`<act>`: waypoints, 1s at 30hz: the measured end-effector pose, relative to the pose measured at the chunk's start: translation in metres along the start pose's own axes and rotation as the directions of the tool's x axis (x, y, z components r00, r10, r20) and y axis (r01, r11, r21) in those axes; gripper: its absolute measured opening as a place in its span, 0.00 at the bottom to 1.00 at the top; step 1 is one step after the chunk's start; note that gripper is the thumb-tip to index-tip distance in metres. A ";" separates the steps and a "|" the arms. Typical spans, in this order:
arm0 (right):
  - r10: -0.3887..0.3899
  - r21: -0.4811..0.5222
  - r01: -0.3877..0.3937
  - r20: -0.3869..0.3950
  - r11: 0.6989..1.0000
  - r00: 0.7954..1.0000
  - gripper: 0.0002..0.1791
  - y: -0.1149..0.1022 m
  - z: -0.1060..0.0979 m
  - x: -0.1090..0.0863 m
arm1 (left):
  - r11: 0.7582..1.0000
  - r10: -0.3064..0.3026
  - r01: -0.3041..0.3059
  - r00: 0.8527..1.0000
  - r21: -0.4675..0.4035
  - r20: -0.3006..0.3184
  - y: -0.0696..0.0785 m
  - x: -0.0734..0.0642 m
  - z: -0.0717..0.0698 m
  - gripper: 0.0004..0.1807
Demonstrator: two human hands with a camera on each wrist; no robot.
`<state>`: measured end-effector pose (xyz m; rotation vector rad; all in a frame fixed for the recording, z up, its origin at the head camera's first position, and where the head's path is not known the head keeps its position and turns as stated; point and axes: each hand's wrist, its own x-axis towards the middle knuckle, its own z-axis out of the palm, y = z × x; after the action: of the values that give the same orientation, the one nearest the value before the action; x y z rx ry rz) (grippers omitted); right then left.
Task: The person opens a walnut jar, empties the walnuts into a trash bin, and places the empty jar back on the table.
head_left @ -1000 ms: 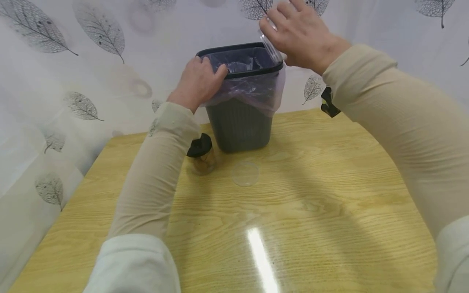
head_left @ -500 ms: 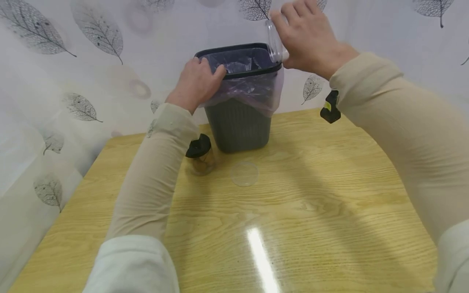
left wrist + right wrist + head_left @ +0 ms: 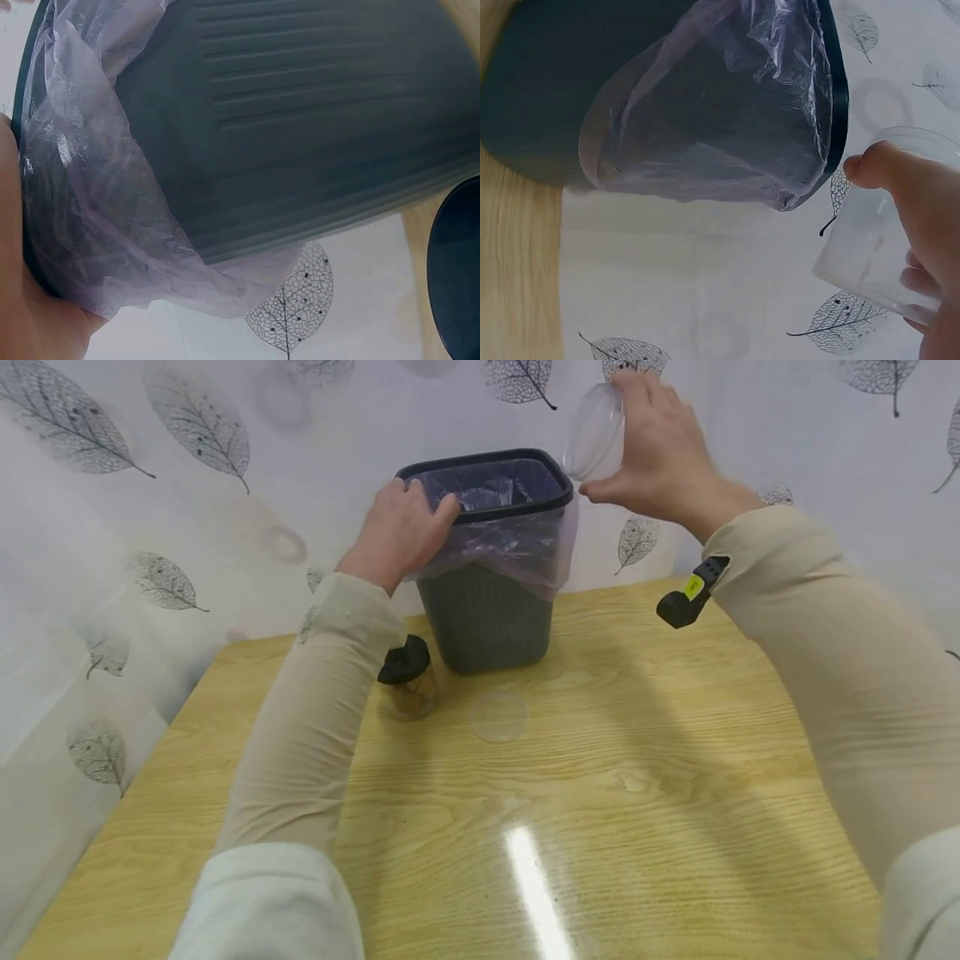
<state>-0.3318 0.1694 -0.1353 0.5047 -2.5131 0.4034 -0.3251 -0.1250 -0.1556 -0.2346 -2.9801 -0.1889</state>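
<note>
A dark grey trash bin stands on the table, lined with a translucent purplish bag folded over its black rim. My left hand grips the rim at the left front corner, fingers over the edge and thumb along the front. To the right of the rim, my right hand holds a clear plastic jar in the air, tilted, thumb on one side and fingers on the other. The jar looks see-through with nothing visible inside. Part of it hides behind the hand in the right wrist view.
Left of the bin's base stands a clear container with a black lid, partly behind my left forearm. A clear round disc lies flat on the wooden table in front of the bin. A leaf-patterned curtain hangs behind.
My right hand has moved right, carrying the jar from over the bin's right rim to beside it, and the jar has turned. The left hand keeps its grip on the rim.
</note>
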 end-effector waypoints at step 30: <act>0.327 0.553 -0.302 0.056 0.776 0.943 0.50 0.029 0.054 -0.052 | 1.000 -0.009 0.009 1.000 -0.016 0.005 0.000 -0.001 0.000 0.46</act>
<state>-0.3273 0.1890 -0.2133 0.2687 -2.4121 1.2901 -0.3242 -0.1254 -0.1553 -0.2231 -2.9857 -0.2130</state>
